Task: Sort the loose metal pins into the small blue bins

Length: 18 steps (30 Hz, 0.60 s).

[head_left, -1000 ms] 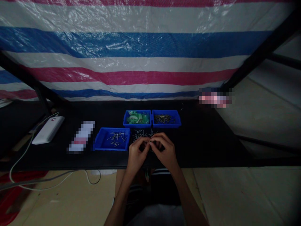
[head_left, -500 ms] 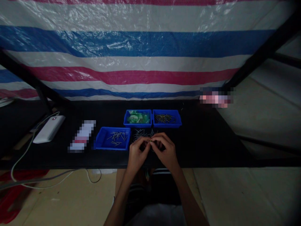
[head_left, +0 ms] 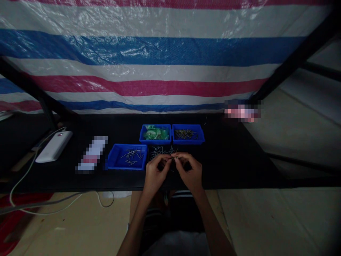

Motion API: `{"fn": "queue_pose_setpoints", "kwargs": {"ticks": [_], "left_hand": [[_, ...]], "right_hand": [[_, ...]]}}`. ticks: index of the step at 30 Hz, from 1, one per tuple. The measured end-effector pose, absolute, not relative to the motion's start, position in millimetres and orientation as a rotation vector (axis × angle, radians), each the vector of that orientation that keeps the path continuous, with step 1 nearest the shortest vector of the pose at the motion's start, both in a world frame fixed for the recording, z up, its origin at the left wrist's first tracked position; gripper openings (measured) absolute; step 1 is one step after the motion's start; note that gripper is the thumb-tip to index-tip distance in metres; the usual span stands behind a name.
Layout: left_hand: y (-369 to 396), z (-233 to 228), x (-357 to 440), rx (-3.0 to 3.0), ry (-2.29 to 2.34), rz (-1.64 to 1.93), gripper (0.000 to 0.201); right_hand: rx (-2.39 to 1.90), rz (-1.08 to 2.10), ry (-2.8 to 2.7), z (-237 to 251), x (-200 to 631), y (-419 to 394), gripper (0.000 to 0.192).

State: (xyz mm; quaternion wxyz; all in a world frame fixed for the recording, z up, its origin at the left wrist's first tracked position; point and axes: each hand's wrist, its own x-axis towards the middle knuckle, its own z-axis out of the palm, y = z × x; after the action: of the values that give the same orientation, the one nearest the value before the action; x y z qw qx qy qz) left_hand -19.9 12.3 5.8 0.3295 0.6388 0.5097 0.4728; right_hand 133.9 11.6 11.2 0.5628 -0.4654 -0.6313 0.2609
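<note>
tiny pinched piece (head_left: 176, 158); slender metallic pins (head_left: 157, 150)

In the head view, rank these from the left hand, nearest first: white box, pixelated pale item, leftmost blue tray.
1. Leftmost blue tray: just left of the left hand.
2. Pixelated pale item: left of that tray.
3. White box: farthest left.

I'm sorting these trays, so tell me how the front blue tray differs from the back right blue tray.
The front tray holds paler pins, loosely scattered with much floor showing; the back right tray holds a denser heap of browner pins. The front tray sits nearer the front edge of the table, while the back right tray sits farther off, beside another blue tray. Both are blue and open-topped.
</note>
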Motion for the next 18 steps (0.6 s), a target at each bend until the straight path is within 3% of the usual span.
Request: {"fn": "queue_pose_setpoints", "kwargs": {"ticks": [8,18], "left_hand": [[13,5,-21,1.728,1.343,1.213,0.013],[12,7,-22,1.715,1.355,1.226,0.016]], "right_hand": [[-1.303,0.207,-1.302,28,155,54,0.018],[-1.441,0.080,-1.315,30,195,52,0.027]]}}
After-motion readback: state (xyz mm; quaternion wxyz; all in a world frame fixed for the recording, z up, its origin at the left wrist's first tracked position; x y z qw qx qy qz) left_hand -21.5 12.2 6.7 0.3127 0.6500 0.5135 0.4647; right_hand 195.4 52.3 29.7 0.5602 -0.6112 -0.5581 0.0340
